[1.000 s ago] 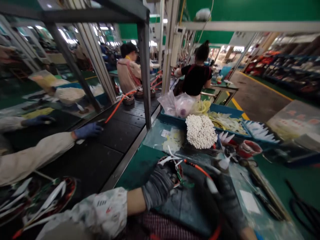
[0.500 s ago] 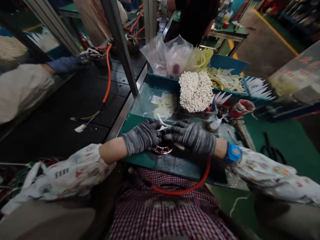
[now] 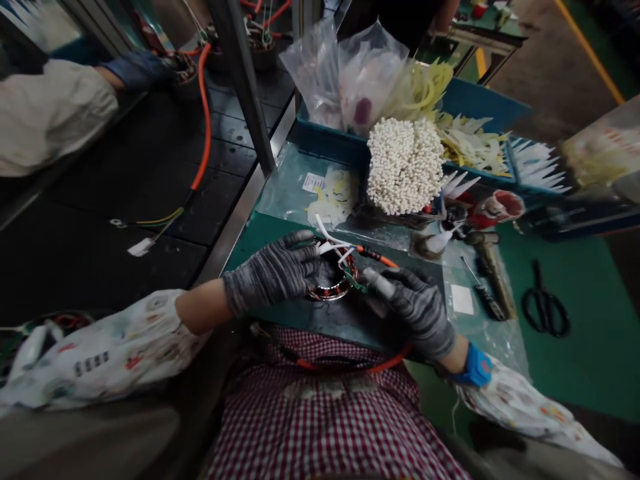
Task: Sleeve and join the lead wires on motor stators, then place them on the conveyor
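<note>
On the dark mat lies a metal ring with copper-coloured windings [image 3: 330, 292]; white sleeves [image 3: 327, 233] stick up over its top edge. My left hand [image 3: 275, 270], in a grey striped glove, is closed on the ring's left side, fingertips by the white sleeves. To the right of the ring, my right hand [image 3: 417, 307] has its fingers apart and holds nothing visible. Pale tips show on its glove. A green strand [image 3: 354, 280] runs from the ring towards these fingertips. An orange cable [image 3: 383, 259] leads from the sleeves towards the right hand, which hides part of it.
Behind the ring are a bundle of white-tipped pieces [image 3: 405, 167] and blue trays [image 3: 330, 143] of yellow strips. A screwdriver [image 3: 487, 297], a hammer-like tool [image 3: 495, 273] and black scissors [image 3: 545, 307] lie right. Another person's gloved hand [image 3: 143, 69] is at the upper left.
My right hand has moved off the ring, right and towards me, and its fingers have opened. The ring, sleeves and orange cable are now more exposed. My left hand stays beside the ring.
</note>
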Demonstrator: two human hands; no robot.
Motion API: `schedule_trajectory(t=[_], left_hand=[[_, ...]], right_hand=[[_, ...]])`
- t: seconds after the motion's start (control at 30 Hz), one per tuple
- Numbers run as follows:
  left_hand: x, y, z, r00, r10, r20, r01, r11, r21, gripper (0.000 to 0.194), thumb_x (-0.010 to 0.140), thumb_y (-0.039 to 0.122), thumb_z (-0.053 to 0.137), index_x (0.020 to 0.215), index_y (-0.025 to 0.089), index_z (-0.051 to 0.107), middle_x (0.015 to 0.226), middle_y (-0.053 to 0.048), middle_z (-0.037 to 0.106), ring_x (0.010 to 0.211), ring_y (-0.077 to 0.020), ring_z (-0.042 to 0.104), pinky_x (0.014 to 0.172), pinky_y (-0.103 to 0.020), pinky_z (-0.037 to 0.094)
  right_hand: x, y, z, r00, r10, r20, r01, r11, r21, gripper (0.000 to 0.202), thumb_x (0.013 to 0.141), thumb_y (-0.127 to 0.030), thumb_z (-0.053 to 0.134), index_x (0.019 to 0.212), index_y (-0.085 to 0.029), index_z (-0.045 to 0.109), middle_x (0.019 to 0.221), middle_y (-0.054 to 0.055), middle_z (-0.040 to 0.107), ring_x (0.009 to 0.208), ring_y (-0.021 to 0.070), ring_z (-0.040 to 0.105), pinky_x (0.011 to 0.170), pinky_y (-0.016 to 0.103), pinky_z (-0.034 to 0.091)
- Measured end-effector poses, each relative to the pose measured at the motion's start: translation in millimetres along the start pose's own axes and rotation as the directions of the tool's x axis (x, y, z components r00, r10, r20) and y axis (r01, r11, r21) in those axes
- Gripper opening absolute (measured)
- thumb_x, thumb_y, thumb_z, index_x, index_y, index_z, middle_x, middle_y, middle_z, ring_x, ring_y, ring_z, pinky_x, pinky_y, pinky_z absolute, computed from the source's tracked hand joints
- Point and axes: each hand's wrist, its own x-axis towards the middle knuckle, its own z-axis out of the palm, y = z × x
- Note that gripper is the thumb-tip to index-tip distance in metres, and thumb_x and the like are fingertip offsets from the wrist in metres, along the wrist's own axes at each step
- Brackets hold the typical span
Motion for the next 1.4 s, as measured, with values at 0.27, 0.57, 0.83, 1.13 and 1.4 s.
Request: schedule_trajectory(t=[0.27, 0.57, 0.83, 1.13, 1.4], left_hand=[[38, 10, 4.1, 0.98, -0.197, -0.023, 0.192, 0.973, -0.131, 0.063, 0.094, 0.067, 0.08, 0.142, 0.028, 0.073, 0.153, -0.008, 0.072, 0.147, -0.0368, 0.058, 0.138, -0.063, 0.03], [28, 12, 12.2, 0.947, -0.301, -0.108, 0.285, 0.948, -0.144, 0.066, 0.103, 0.068, 0.065, 0.156, 0.03, 0.064, 0.154, -0.007, 0.071, 0.15, -0.0337, 0.054, 0.14, -0.06, 0.021], [46, 20, 11.3, 0.961, -0.268, 0.065, 0.275, 0.949, -0.152, 0.039, 0.11, 0.052, 0.061, 0.145, 0.039, 0.074, 0.147, -0.004, 0.077, 0.149, -0.0349, 0.059, 0.139, -0.068, 0.024], [91, 1, -14.7, 0.968, -0.247, 0.052, 0.245, 0.873, -0.421, 0.029, 0.112, 0.039, 0.058, 0.12, 0.028, 0.084, 0.116, -0.003, 0.086, 0.124, -0.0277, 0.075, 0.139, -0.068, 0.018], [86, 0, -8.0, 0.986, -0.157, -0.053, 0.11, 0.858, -0.502, 0.044, 0.112, 0.047, 0.058, 0.143, 0.023, 0.076, 0.115, -0.007, 0.086, 0.116, -0.0261, 0.077, 0.142, -0.061, 0.011]], right_hand=[[-12, 3, 11, 0.993, 0.048, -0.112, -0.029, 0.986, 0.164, 0.047, 0.103, -0.018, 0.075, 0.145, -0.038, 0.071, 0.114, 0.003, 0.084, 0.103, 0.0249, 0.083, 0.09, 0.042, 0.07], [-38, -16, 26, 0.876, 0.431, -0.217, -0.351, 0.878, 0.326, 0.017, 0.104, -0.025, 0.07, 0.121, -0.028, 0.071, 0.107, 0.005, 0.081, 0.098, 0.0253, 0.08, 0.087, 0.043, 0.069], [-45, -57, 60, 0.678, 0.701, -0.22, -0.528, 0.673, 0.518, 0.013, 0.105, -0.026, 0.065, 0.118, -0.026, 0.067, 0.103, 0.003, 0.077, 0.087, 0.02, 0.076, 0.08, 0.035, 0.067], [-17, -27, -24, 0.963, 0.149, -0.226, -0.144, 0.989, 0.038, 0.045, 0.102, -0.046, 0.079, 0.144, -0.032, 0.073, 0.126, 0.01, 0.079, 0.118, 0.0341, 0.075, 0.106, 0.057, 0.062], [2, -17, -22, 0.985, 0.161, -0.064, -0.132, 0.935, 0.329, 0.015, 0.106, -0.03, 0.078, 0.12, -0.034, 0.083, 0.097, -0.001, 0.087, 0.076, 0.018, 0.082, 0.065, 0.027, 0.066]])
